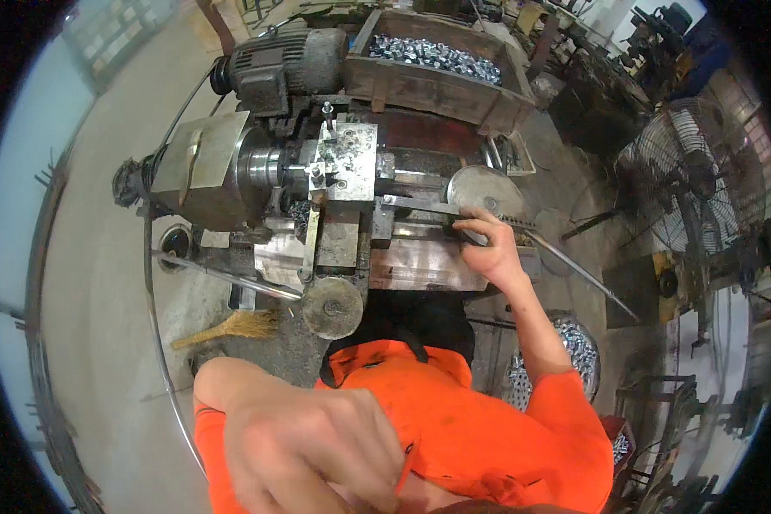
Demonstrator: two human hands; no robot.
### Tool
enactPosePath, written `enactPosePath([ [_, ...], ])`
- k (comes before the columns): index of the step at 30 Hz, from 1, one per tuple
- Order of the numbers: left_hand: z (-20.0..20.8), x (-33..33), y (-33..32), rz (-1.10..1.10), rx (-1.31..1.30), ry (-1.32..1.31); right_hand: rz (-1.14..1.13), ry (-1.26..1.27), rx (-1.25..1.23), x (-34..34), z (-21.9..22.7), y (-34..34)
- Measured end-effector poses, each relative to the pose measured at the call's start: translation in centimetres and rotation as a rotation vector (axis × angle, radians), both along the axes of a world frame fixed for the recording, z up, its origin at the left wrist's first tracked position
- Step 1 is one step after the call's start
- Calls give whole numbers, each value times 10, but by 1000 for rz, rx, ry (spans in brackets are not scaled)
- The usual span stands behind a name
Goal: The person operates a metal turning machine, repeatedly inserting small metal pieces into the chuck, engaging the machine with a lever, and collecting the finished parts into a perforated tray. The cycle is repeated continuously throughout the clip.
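Note:
My right hand (491, 248) reaches over the bed of a small metal lathe (428, 264), its fingers curled at the end of a flat metal lever (424, 205). The lever runs left to a steel block (351, 158) with bolts on top, beside the chuck (264, 166). My left hand (317, 445) is raised near my chest, close to the camera, with its fingers folded in. What it may hold is hidden. An edge of my orange shirt (407, 467) shows by its fingertips.
Behind the lathe are a motor (291, 64) and a wooden crate (428, 94) of small shiny metal parts. Round handwheels (332, 307) and a long rod handle (578, 272) stick out from the machine. A straw broom (227, 329) lies left, and a fan (681, 176) stands right.

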State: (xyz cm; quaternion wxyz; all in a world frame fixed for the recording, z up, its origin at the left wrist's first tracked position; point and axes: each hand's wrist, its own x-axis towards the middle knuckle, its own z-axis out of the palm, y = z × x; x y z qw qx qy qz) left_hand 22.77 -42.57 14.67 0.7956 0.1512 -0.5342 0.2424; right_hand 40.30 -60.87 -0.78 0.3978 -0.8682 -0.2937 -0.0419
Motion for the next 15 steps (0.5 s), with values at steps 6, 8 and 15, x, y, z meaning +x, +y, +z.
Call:
enactPosePath([
  [6, 20, 8, 52, -357, 726, 29, 2, 25, 22, -7, -10, -10],
  [8, 21, 10, 54, -348, 770, 16, -5, 22, 6, -10, -9, -11],
  [15, 19, 8, 52, -356, 706, 35, -62, 73, 18, -13, -9, -20],
])
